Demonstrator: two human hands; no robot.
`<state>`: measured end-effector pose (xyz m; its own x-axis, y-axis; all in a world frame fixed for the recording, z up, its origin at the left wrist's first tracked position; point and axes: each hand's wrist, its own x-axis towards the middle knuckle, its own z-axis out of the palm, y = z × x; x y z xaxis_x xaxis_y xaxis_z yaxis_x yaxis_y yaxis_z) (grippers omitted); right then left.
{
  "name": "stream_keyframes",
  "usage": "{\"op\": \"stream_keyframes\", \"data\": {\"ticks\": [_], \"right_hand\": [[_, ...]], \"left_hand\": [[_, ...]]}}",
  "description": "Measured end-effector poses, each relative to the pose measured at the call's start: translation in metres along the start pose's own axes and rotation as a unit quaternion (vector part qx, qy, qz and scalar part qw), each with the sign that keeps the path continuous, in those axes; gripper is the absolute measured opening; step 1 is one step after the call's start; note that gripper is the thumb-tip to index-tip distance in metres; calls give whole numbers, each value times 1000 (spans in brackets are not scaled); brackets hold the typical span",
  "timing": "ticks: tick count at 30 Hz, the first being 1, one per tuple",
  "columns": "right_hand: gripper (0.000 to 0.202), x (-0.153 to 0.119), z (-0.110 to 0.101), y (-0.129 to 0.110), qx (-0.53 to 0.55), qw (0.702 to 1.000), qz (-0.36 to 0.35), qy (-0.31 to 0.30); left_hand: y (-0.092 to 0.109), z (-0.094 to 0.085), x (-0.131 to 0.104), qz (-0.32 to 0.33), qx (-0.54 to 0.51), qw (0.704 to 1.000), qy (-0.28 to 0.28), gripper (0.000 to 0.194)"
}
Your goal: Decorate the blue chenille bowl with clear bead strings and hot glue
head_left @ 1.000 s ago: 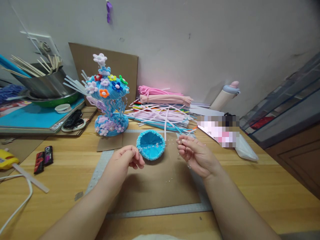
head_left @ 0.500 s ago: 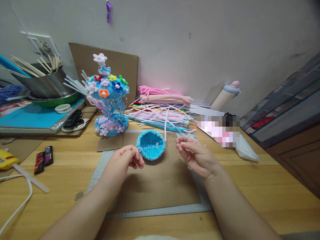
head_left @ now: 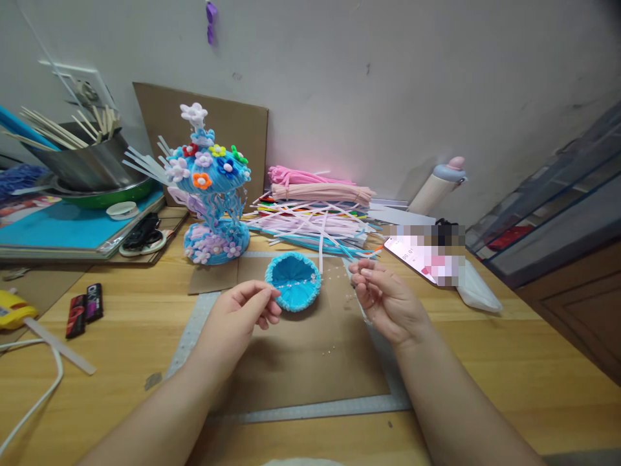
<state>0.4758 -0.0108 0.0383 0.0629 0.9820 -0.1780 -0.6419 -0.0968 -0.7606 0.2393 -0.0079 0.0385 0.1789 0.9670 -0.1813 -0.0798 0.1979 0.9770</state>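
Note:
A string of small clear beads (head_left: 334, 275) runs nearly straight between my two hands, passing in front of a blue fuzzy bowl (head_left: 297, 301). My left hand (head_left: 245, 310) pinches its left end between thumb and forefinger. At the other end my right hand (head_left: 388, 301) is closed on the string, with more beads dangling below its fingers. The bowl lies tilted, its hollow side facing me, on a cardboard sheet (head_left: 301, 375). A few loose beads (head_left: 328, 353) rest on that sheet.
Behind stands a blue flower-covered pipe-cleaner piece (head_left: 208, 175), beside heaped pipe cleaners (head_left: 315, 213). To the right are a phone (head_left: 417, 259) and a bottle (head_left: 436, 184). A yellow glue gun (head_left: 14, 310), batteries (head_left: 85, 310) and scissors (head_left: 143, 236) lie left.
My right hand has shifted slightly right and the bead string looks straighter. A larger bead cluster on it has moved right, to the bowl's right rim. My left hand has barely moved.

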Motion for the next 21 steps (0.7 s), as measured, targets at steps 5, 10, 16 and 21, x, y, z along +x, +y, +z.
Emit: {"op": "stream_keyframes", "data": {"ticks": [5,10,16,21], "right_hand": [[22,-1,-1,-1,8,1000,-15,-6],[21,-1,0,0,8,1000,-13,-7],[20,-1,-2,0,6,1000,-9,-10],[21,2,-6,-2,7,1000,-19,-14]], "left_hand": [[1,4,0,-47,-105,993,11,20],[4,3,2,-87,-207,974,35,24],[4,1,4,-102,-232,967,21,10],[3,2,4,-73,-189,979,23,16]]}}
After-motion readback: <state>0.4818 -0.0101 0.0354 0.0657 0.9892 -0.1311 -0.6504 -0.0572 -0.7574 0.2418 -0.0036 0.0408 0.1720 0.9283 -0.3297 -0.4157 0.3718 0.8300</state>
